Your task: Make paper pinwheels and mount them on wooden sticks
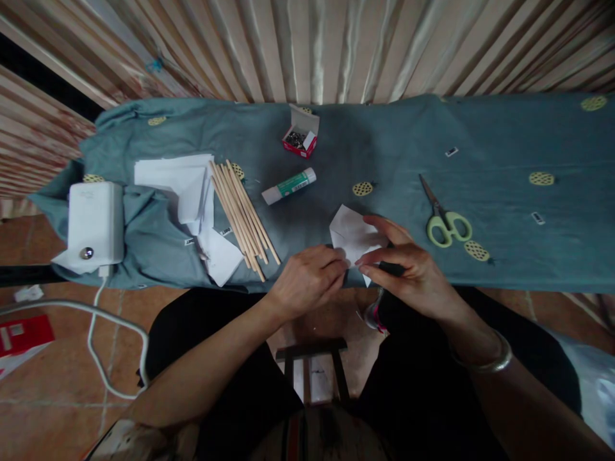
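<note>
A folded piece of white paper (pixel 354 232) lies between my hands at the near edge of the cloth-covered table. My left hand (pixel 313 276) is closed, its fingertips pinching the paper's near left edge. On the other side, my right hand (pixel 408 266) has thumb and fingers curved around the paper's right part, gripping it near its lower edge. One paper corner pokes out below the right fingers. Beyond the paper lies a glue stick (pixel 289 186) with a green label. Green-handled scissors (pixel 446 221) rest to the right of my right hand.
Several wooden sticks (pixel 243 218) lie left of my hands, beside stacked white paper sheets (pixel 166 171). An open red box (pixel 300 136) of small metal pieces stands at the back. A white device (pixel 95 221) with a cable (pixel 93 333) sits at the far left. A pleated curtain (pixel 327 51) hangs behind.
</note>
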Available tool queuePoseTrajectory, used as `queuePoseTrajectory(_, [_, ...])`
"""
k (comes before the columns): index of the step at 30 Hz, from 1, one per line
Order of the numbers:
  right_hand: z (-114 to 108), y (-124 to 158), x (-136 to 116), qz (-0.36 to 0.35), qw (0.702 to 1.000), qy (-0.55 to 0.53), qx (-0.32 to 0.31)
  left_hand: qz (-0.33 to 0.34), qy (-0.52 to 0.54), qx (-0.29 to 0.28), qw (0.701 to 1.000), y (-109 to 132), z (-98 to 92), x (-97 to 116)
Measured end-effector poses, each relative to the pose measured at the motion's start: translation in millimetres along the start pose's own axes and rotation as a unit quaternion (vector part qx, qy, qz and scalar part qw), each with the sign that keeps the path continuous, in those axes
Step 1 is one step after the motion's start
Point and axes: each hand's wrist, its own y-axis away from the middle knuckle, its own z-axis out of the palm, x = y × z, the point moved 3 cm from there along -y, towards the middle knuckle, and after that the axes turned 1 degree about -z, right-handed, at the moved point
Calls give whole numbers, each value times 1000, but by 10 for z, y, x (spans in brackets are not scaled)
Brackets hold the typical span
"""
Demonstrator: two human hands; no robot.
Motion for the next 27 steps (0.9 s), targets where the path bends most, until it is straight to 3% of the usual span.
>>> queuePoseTrajectory(4, [64, -25, 25, 25, 999, -1, 33, -14, 0, 12, 1000, 16, 0, 2])
queuePoseTrajectory(9, [134, -43, 28, 34, 997, 29, 64, 20, 7, 1, 1000, 17, 2, 11])
queuePoseTrajectory(27, [153, -37, 7, 48, 995, 41, 73, -21, 74, 4, 997, 7, 76, -79])
